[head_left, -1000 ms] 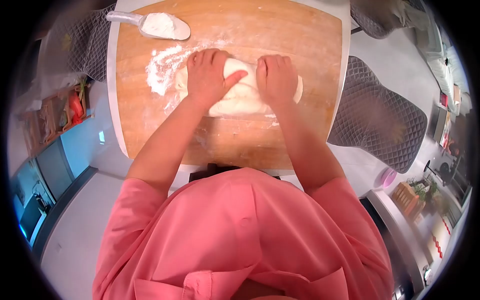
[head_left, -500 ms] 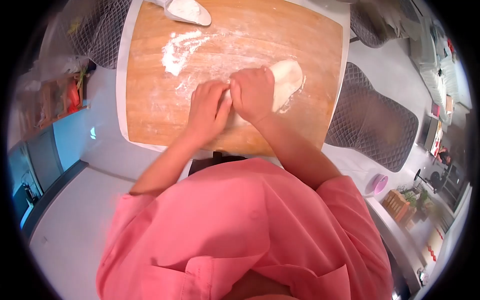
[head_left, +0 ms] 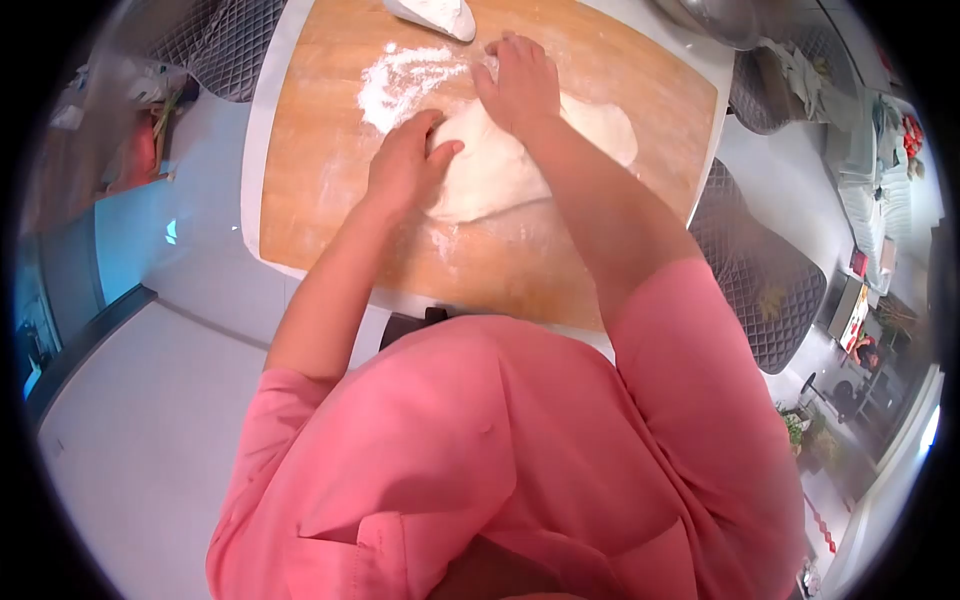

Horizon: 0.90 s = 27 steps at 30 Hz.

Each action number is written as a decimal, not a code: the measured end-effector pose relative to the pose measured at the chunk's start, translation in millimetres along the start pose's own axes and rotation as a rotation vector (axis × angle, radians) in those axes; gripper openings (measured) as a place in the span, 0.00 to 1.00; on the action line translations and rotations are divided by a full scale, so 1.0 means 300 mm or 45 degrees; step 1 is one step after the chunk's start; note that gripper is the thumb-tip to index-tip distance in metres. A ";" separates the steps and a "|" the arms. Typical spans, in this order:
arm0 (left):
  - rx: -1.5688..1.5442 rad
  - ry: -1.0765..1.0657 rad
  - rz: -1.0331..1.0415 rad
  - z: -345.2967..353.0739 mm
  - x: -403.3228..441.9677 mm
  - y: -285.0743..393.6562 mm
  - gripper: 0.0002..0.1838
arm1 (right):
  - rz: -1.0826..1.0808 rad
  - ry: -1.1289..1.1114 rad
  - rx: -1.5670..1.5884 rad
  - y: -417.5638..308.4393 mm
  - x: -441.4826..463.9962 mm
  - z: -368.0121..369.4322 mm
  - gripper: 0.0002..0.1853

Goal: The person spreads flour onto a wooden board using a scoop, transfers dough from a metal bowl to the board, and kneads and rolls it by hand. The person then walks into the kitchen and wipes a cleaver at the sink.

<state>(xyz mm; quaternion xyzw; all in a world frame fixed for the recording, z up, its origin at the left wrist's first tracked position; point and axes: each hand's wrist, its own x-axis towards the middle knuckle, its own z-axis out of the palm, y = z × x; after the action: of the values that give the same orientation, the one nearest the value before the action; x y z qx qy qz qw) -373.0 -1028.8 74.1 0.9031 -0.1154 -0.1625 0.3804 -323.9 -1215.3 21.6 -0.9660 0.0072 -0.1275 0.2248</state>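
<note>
A large pale piece of dough (head_left: pixel 490 175) lies on a floured wooden board (head_left: pixel 330 150). My left hand (head_left: pixel 405 160) rests at the dough's left end, its thumb apart from the fingers, which curve around the edge. At the dough's far edge is my right hand (head_left: pixel 522 85), with its thumb and fingers apart and the fingertips reaching past the dough. My right wrist and forearm cover part of the dough. Loose white flour (head_left: pixel 400 85) is scattered on the board to the left of the right hand.
A scoop of flour (head_left: pixel 435 12) lies at the board's far edge. Part of a metal bowl (head_left: pixel 722 18) shows at the far right of the table. Quilted grey chairs (head_left: pixel 765 270) stand to the right and far left.
My hands have moved apart from their place side by side on the near part of the dough. The right one is now at the far edge, and the dough looks wider and more spread.
</note>
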 end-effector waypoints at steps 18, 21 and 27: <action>0.312 -0.356 0.179 0.107 -0.238 0.006 0.23 | 0.717 -0.544 0.796 0.080 -0.062 -0.342 0.31; 0.333 -0.479 -0.289 -0.026 -0.163 0.161 0.27 | -0.121 -0.128 0.187 -0.040 -0.250 -0.400 0.24; 0.211 -0.207 0.594 0.080 -0.103 0.159 0.31 | -0.329 -0.136 0.208 -0.097 -0.606 -0.482 0.19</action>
<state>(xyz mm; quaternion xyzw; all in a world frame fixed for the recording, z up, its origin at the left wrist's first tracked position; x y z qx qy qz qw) -414.6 -1066.7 99.3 0.8640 -0.3637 -0.1322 0.3220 -537.0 -1238.6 115.4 -0.9427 -0.1395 -0.1042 0.2845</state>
